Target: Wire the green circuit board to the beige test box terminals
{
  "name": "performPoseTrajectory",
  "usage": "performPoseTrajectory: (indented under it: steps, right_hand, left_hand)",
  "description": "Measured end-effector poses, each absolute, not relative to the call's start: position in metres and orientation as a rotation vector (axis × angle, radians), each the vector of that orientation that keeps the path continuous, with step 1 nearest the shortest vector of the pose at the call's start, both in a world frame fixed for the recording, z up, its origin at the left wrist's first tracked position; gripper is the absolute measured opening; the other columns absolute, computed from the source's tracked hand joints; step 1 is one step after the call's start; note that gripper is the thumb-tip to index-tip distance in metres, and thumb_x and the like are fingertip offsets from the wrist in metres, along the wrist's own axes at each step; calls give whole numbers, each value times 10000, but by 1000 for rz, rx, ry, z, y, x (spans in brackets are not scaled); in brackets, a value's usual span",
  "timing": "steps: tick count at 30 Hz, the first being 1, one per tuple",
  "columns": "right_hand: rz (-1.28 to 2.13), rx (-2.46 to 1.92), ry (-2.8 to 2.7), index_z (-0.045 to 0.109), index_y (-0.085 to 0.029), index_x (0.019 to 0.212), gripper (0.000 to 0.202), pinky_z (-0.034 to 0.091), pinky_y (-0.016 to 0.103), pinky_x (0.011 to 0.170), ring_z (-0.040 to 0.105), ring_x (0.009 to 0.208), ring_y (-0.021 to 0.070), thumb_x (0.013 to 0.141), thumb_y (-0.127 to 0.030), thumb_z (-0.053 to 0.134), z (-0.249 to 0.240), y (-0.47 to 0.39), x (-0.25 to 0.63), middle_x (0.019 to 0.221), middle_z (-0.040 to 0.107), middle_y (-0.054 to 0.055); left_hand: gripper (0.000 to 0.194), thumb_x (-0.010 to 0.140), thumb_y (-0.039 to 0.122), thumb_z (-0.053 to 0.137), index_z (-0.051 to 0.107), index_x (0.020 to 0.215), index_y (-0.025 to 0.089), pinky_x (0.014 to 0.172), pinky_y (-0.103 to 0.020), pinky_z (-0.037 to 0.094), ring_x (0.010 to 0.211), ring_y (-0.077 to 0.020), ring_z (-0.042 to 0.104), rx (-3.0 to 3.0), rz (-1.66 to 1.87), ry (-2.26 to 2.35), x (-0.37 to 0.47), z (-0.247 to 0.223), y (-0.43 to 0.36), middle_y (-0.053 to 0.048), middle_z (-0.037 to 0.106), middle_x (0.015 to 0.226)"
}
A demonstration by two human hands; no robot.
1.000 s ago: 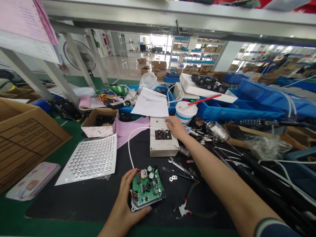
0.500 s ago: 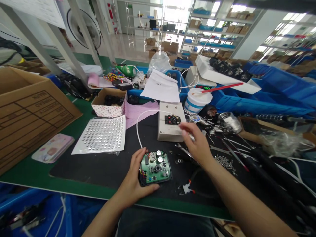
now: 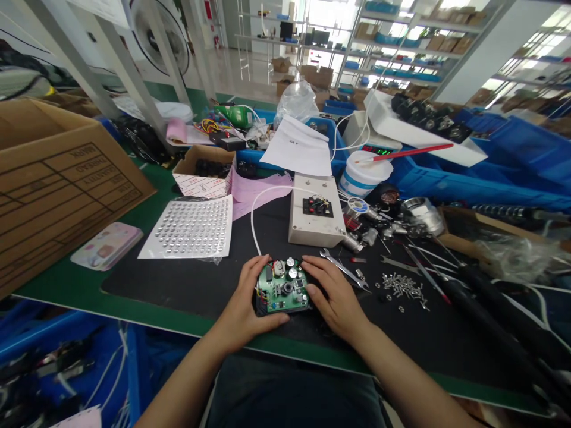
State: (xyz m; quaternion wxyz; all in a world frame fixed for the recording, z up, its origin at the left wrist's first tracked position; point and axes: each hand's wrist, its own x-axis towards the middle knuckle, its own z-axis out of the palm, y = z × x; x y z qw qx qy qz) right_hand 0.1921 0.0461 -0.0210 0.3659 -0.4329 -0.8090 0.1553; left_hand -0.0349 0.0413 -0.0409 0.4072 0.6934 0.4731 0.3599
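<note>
Right hand (image 3: 335, 297) has come back from the white box (image 3: 316, 219) and now sits against the right edge of the green circuit board (image 3: 282, 289). Left hand (image 3: 244, 303) cups the board's left side, thumb under the front edge. Both sets of fingers grasp the board, which rests on the black mat (image 3: 178, 285) near the front of the surface. A wrench (image 3: 344, 269) lies just right of it.
</note>
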Motion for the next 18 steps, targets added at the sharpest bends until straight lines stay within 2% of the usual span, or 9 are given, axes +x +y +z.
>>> performPoseTrajectory:
  steps: [6, 10, 15, 18]
  right_hand:
    - [399, -1142, -2103, 515, -230, 1311, 332, 474, 447, 1004, 519, 1200, 248, 1012, -330, 408, -20, 44, 194, 1305, 551, 104]
    - [320, -1274, -2123, 449, -207, 1363, 386, 491, 472, 983, 528, 1201, 267, 1003, -343, 427, -15, 38, 216, 1301, 563, 124]
    - [315, -1369, -2364, 562, -201, 1249, 313, 516, 492, 921, 603, 1079, 276, 990, -353, 473, -11, 10, 261, 1188, 633, 125]
    - [306, -1327, -2609, 518, -182, 1327, 501, 445, 552, 1003, 537, 1185, 312, 912, -444, 617, -12, -6, 279, 1311, 562, 142]
  left_hand:
    - [831, 722, 411, 749, 323, 1422, 271, 1115, -486, 343, 1376, -324, 338, 1797, 920, 1197, -35, -41, 41, -121, 338, 1425]
    - [808, 737, 398, 737, 318, 1415, 269, 1104, -495, 353, 1373, -327, 341, 1816, 891, 1219, -36, -41, 41, -125, 332, 1427]
    - [768, 761, 397, 715, 318, 1412, 301, 1108, -499, 343, 1375, -319, 339, 1839, 904, 1263, -36, -39, 41, -97, 336, 1436]
    - [765, 755, 412, 716, 334, 1409, 297, 1106, -494, 347, 1364, -321, 354, 1838, 901, 1271, -36, -38, 41, -92, 347, 1426]
